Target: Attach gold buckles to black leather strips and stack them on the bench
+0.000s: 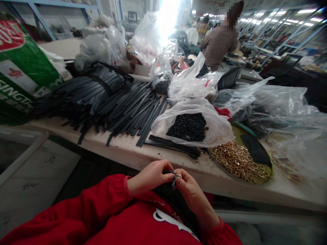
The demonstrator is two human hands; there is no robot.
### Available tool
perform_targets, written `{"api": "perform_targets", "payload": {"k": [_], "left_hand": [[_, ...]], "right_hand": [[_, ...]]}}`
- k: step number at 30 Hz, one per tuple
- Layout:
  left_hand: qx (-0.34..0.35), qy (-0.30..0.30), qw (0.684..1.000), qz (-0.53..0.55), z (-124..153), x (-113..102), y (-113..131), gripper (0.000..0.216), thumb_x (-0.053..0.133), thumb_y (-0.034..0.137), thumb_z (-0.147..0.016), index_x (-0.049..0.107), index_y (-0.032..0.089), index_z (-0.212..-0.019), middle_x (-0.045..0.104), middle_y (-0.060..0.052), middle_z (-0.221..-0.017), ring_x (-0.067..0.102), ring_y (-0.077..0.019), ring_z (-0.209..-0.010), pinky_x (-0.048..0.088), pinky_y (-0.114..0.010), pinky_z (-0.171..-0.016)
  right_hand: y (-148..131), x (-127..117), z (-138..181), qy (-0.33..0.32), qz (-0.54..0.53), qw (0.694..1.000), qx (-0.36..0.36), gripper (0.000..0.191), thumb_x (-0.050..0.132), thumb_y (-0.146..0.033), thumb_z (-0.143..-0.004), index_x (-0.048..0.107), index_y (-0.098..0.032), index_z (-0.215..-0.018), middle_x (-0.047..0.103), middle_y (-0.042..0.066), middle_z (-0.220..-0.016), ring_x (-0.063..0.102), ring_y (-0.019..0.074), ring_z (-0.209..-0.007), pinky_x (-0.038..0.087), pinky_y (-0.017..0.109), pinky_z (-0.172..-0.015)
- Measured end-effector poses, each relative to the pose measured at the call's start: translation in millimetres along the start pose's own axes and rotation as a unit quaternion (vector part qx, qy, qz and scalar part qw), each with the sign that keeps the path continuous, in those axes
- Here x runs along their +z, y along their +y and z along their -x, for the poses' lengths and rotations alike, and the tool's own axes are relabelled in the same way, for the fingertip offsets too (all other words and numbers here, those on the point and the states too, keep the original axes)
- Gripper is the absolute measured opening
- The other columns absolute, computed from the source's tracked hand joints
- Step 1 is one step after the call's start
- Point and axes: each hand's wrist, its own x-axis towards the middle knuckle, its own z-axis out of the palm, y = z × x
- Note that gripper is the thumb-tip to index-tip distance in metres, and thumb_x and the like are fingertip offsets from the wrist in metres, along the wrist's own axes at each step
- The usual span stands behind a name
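A long pale worktable [212, 181] cuts across in front of the worker, its top crowded almost from end to end. On its left half sprawls a heap of black strips [127, 109], fanned out, with several ends poking past the near edge. The worker's red top [102, 204] fills the space below. At the far left a green printed sack [38, 64] stands beside the strips. Clear plastic bags [283, 97] slump along the back and right of the table; whatever is in the farther ones is too blurred for me to make out. Beyond them a person in a brown top [219, 46] has their back to us.

Nearer, an open plastic bag [162, 124] lies with its mouth spread wide, and just right of it sits a round olive tray [267, 174]. A thin black bundle [176, 147] lies before the bag.

The left hand [150, 173] and right hand [192, 192] meet in front of the table, fingertips close together (heads would have to bend to see it). A dark slab [257, 149] rests in the tray beside many gold links [236, 160]; small black pieces [187, 127] fill the bag.

Smallest of all, a dark strip [174, 184] is pinched in the left fingers, against a gold fitting [179, 175] clasped in the right.
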Motion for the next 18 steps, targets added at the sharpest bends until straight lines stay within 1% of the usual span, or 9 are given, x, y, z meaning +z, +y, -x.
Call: {"api": "perform_targets", "payload": {"k": [2, 4, 6, 9, 10, 12, 14, 16, 18], "left_hand": [[-0.003, -0.014, 0.999, 0.043, 2, 1, 0, 0.024, 0.056, 0.036, -0.073, 0.06, 0.015, -0.082, 0.063, -0.001, -0.078, 0.056, -0.0144, -0.07, 0.04, -0.023, -0.062], [-0.024, -0.032, 0.993, 0.111, 4, 2, 1, 0.026, 0.057, 0.038, -0.072, 0.058, 0.014, -0.081, 0.063, -0.001, -0.076, 0.055, -0.0141, -0.069, 0.041, -0.023, -0.062], [-0.048, -0.049, 0.98, 0.187, 4, 5, 1, 0.026, 0.059, 0.037, -0.07, 0.056, 0.013, -0.08, 0.063, -0.001, -0.074, 0.056, -0.014, -0.069, 0.042, -0.023, -0.063], [-0.086, -0.063, 0.956, 0.274, 2, 10, -1, 0.021, 0.06, 0.031, -0.068, 0.053, 0.013, -0.077, 0.061, -0.001, -0.07, 0.056, -0.0133, -0.068, 0.042, -0.024, -0.063], [-0.097, -0.063, 0.952, 0.284, 1, 11, -2, 0.02, 0.06, 0.029, -0.067, 0.052, 0.013, -0.076, 0.06, -0.001, -0.068, 0.056, -0.0131, -0.067, 0.042, -0.023, -0.062], [-0.107, -0.06, 0.955, 0.27, -1, 14, -6, 0.021, 0.059, 0.03, -0.067, 0.052, 0.013, -0.076, 0.06, -0.001, -0.068, 0.055, -0.0132, -0.066, 0.041, -0.024, -0.061], [-0.091, -0.065, 0.966, 0.233, -3, 15, -12, 0.025, 0.058, 0.036, -0.07, 0.053, 0.012, -0.079, 0.061, -0.002, -0.072, 0.055, -0.0139, -0.068, 0.042, -0.024, -0.061], [-0.071, -0.077, 0.973, 0.207, -4, 16, -16, 0.031, 0.057, 0.041, -0.072, 0.055, 0.012, -0.083, 0.061, -0.003, -0.077, 0.055, -0.0144, -0.071, 0.042, -0.024, -0.062], [-0.065, -0.091, 0.974, 0.195, -4, 15, -18, 0.035, 0.057, 0.044, -0.072, 0.055, 0.012, -0.086, 0.061, -0.003, -0.079, 0.055, -0.0142, -0.072, 0.042, -0.024, -0.062]], "right_hand": [[0, 3, 1, 0.008, -0.008, 1.0, -0.025, 0.028, 0.069, -0.035, -0.068, 0.046, -0.019, -0.065, 0.047, -0.004, -0.066, 0.042, 0.0094, -0.06, 0.035, 0.021, -0.057], [-1, 6, 1, 0.029, -0.016, 0.998, -0.044, 0.029, 0.066, -0.037, -0.07, 0.045, -0.018, -0.063, 0.046, -0.004, -0.063, 0.042, 0.0088, -0.057, 0.034, 0.021, -0.056], [0, 8, 0, 0.056, -0.005, 0.997, -0.052, 0.03, 0.063, -0.039, -0.072, 0.043, -0.019, -0.062, 0.047, -0.005, -0.058, 0.041, 0.0084, -0.053, 0.033, 0.021, -0.053], [3, 8, -4, 0.089, 0.046, 0.992, -0.075, 0.031, 0.061, -0.039, -0.074, 0.038, -0.02, -0.062, 0.048, -0.005, -0.053, 0.043, 0.009, -0.049, 0.033, 0.022, -0.05], [4, 7, -6, 0.094, 0.066, 0.99, -0.081, 0.032, 0.06, -0.039, -0.075, 0.037, -0.021, -0.062, 0.048, -0.006, -0.052, 0.044, 0.0093, -0.049, 0.033, 0.022, -0.049], [5, 4, -8, 0.102, 0.099, 0.986, -0.086, 0.033, 0.062, -0.04, -0.073, 0.035, -0.022, -0.064, 0.048, -0.006, -0.053, 0.045, 0.0092, -0.047, 0.034, 0.022, -0.048], [3, 1, -8, 0.104, 0.124, 0.983, -0.086, 0.032, 0.064, -0.041, -0.069, 0.038, -0.022, -0.071, 0.049, -0.007, -0.057, 0.045, 0.0084, -0.047, 0.034, 0.021, -0.046], [0, -2, -7, 0.092, 0.158, 0.98, -0.085, 0.031, 0.064, -0.042, -0.069, 0.043, -0.022, -0.08, 0.049, -0.007, -0.06, 0.044, 0.0078, -0.047, 0.034, 0.021, -0.046], [-2, -4, -4, 0.063, 0.205, 0.974, -0.074, 0.027, 0.061, -0.042, -0.072, 0.045, -0.021, -0.081, 0.048, -0.007, -0.058, 0.043, 0.0076, -0.047, 0.033, 0.02, -0.045]]}}
